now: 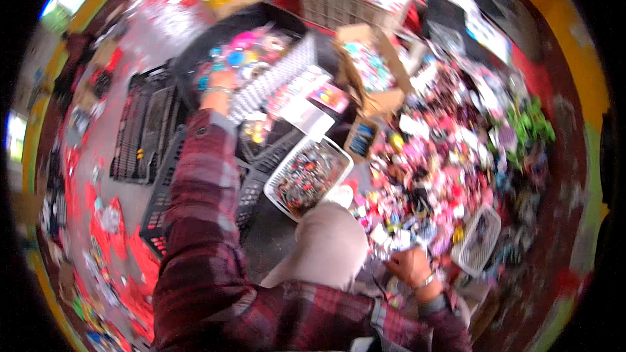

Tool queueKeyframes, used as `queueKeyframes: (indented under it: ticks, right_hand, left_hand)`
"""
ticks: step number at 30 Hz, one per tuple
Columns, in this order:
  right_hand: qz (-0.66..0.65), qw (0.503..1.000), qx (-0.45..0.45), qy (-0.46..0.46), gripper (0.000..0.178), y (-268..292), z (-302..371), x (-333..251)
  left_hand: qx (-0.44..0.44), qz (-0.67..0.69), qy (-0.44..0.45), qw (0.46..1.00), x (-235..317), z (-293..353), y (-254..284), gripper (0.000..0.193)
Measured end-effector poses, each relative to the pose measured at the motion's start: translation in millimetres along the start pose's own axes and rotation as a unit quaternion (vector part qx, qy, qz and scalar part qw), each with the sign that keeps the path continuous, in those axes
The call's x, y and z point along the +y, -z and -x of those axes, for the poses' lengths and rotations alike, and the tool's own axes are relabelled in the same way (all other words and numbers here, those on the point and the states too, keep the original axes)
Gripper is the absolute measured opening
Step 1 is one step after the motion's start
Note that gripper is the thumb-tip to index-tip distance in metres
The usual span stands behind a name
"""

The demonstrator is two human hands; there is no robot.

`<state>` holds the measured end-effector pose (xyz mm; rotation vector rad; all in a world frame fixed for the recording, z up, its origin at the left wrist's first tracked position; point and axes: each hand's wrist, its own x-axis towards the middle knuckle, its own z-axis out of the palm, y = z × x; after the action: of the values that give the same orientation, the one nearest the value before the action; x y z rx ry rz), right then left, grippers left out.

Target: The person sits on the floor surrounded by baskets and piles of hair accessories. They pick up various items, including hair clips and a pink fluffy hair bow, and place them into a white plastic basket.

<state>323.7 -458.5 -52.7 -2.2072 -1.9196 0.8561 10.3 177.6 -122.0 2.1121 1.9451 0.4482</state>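
Observation:
My left hand (223, 83) reaches out to the near edge of a round black tub (189, 45). Bright small goods (244, 55) in pink, blue and yellow lie inside the tub, close to the fingers. Blur smears those fingers, so their grip does not show. A white patterned panel (274, 78) leans just right of that hand. Beside my knee my right hand (409, 267) is curled closed, low over the near edge of a large heap of mixed small accessories (430, 176). Whatever it may hold is hidden.
A white basket (345, 163) of small metallic-looking pieces stands before my knee, near black crates (156, 215). Beyond are an open cardboard box (391, 101) and a grey crate (319, 3). A small white basket (490, 218) sits right of the heap, green leafy-looking stuff (528, 127) farther back.

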Motion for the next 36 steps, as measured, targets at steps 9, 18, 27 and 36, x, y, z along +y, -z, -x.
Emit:
queueKeyframes:
  ticks: [9,18,27,36]
  right_hand:
    - [-0.004,0.997,0.051,0.054,0.015,1.7,45.6,-10.7]
    - [0.063,0.988,0.079,0.118,0.007,-11.3,70.0,-20.8]
    - [-0.094,0.905,0.353,0.217,0.01,59.7,97.7,-35.3]
    - [-0.322,0.637,0.688,-0.134,0.013,92.6,243.6,29.0]
  left_hand:
    - [0.001,0.204,-0.056,0.977,137.2,130.4,44.1,0.034]
    - [-0.051,0.342,-0.223,0.912,263.5,251.1,99.4,0.032]
    - [-0.239,0.394,-0.332,0.823,218.8,374.1,69.5,0.028]
    - [-0.315,0.363,-0.227,0.847,187.4,463.9,69.5,0.025]
